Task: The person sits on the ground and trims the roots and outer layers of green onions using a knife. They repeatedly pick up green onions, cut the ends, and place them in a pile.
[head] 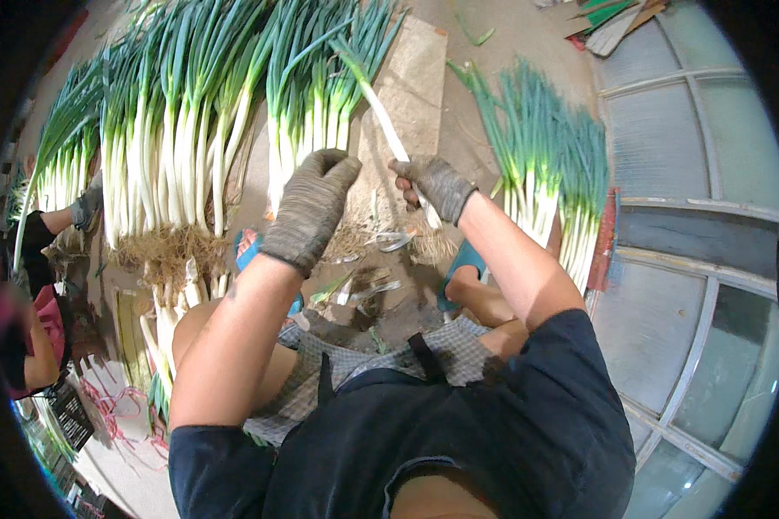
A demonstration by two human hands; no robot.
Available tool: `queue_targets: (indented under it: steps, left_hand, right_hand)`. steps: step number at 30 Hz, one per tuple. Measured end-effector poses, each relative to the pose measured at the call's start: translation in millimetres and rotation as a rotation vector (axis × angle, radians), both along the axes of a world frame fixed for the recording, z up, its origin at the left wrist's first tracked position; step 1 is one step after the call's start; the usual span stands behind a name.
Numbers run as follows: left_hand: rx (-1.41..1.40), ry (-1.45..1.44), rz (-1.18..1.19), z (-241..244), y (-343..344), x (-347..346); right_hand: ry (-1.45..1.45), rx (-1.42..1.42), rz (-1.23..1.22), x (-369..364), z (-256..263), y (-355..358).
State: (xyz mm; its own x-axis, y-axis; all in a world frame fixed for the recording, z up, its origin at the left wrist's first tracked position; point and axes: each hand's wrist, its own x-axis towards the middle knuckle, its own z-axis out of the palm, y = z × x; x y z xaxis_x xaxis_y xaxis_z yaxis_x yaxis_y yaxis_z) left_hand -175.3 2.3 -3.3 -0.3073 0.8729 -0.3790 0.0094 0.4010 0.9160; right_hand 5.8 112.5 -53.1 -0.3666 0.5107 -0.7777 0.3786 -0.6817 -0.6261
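Note:
My right hand (436,185), in a grey knitted glove with bare fingertips, grips one long green onion (383,120) by its white shank. The onion slants, its green leaves up and to the left, its stringy roots (436,243) below my hand. My left hand (318,201), gloved alike, is at the lower end of a row of green onions (308,123) and covers some of their white stalks. Its fingers curl away from view, so whether they hold anything is hidden. A pale board (422,84) lies on the ground beyond my hands.
A big heap of rooted green onions (182,143) lies to the left; bundles (539,149) stand at right beside glazed metal-framed panels (662,143). Peelings and root scraps (363,285) litter the ground between my feet. Another person (39,331) works at far left, near pink twine (113,402).

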Motion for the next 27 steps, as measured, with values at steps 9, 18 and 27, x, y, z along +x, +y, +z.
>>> queue_targets:
  steps: [9,18,27]
  left_hand:
    - [-0.173,-0.696,-0.056,-8.3,12.5,92.2]
    - [0.209,-0.660,-0.507,38.8,51.0,171.3]
    - [-0.036,-0.286,-0.749,26.2,51.9,196.8]
  right_hand:
    - [-0.016,0.125,0.065,84.2,99.1,-152.3]
    - [0.328,0.099,-0.329,186.6,98.4,-202.8]
    - [-0.378,0.644,-0.365,379.7,47.4,-81.8]
